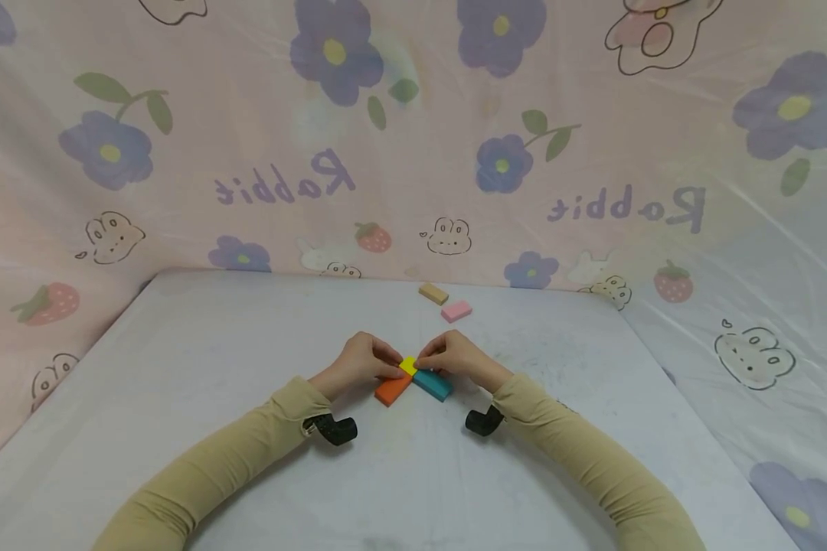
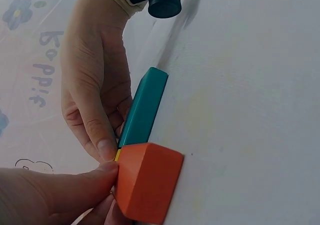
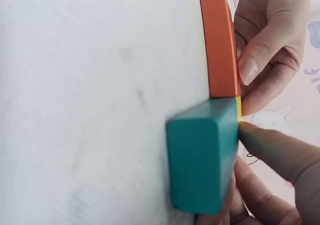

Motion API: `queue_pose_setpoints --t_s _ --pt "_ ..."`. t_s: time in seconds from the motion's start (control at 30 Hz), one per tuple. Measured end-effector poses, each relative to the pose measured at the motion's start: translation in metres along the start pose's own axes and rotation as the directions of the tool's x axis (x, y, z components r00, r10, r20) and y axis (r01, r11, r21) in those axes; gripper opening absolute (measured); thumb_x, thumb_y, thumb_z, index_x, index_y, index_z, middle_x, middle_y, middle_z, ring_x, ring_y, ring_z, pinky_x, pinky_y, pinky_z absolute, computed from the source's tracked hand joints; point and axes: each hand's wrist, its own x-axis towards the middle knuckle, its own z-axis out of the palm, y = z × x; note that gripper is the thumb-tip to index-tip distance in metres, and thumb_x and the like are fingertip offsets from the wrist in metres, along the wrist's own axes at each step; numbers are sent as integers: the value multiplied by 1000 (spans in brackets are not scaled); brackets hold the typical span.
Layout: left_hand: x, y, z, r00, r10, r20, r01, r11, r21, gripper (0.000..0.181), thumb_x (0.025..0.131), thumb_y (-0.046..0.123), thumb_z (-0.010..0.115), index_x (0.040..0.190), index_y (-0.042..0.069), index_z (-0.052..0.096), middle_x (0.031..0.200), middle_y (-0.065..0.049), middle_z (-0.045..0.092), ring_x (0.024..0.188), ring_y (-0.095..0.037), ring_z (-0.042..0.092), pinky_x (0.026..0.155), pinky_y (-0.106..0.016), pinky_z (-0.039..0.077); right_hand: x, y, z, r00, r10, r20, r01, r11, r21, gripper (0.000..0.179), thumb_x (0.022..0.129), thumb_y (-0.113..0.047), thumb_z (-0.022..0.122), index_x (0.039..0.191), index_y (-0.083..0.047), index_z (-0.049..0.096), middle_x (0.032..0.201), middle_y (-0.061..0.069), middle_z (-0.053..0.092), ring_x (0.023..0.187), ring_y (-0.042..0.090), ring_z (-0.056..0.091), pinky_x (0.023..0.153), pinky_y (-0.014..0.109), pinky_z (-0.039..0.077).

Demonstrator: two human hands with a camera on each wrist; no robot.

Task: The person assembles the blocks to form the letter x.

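Observation:
In the head view, an orange block (image 1: 391, 390) and a teal block (image 1: 433, 385) lie on the white table, splayed toward the person, with their far ends meeting at a small yellow block (image 1: 409, 366). My left hand (image 1: 361, 361) is bent over the yellow block's left side, its fingertips pinching there and its thumb beside the orange block. From the other side my right hand (image 1: 463, 360) pinches the yellow block's right edge, next to the teal block. Both wrist views show only a thin strip of yellow; fingers and the larger blocks hide the rest.
Farther back on the table lie a tan block (image 1: 433, 293) and a pink block (image 1: 456, 311). A black camera mount (image 1: 338, 430) hangs at the left wrist, another mount (image 1: 484, 421) at the right. Patterned cloth (image 1: 413, 153) surrounds the table's back and sides.

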Motion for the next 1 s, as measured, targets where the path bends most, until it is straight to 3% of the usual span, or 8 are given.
queue_pose_setpoints --t_s 0.27,0.67,1.0 --pt "0 0 0 1000 -3 -4 3 1000 2 21 74 13 83 92 6 76 86 0 70 77 -14 61 68 -26 53 -1 0 -1 1000 -8 3 8 1000 2 19 83 -25 75 91 -7 75 81 2 65 69 16 54 62 24 50" --pt "-2 1 0 1000 -4 0 4 1000 -8 21 75 12 82 94 7 76 89 -1 70 79 -14 61 69 -26 53 -2 6 -10 993 -49 104 43 997 61 24 87 -24 71 101 -6 73 95 3 69 79 18 59 73 28 54" --pt "-1 0 0 1000 -1 -6 0 1000 -22 20 76 10 81 94 5 76 90 -2 70 79 -15 62 70 -26 53 -3 5 -12 990 -54 130 43 995 88 24 89 -20 69 105 -2 72 96 5 69 77 17 58 73 28 54"
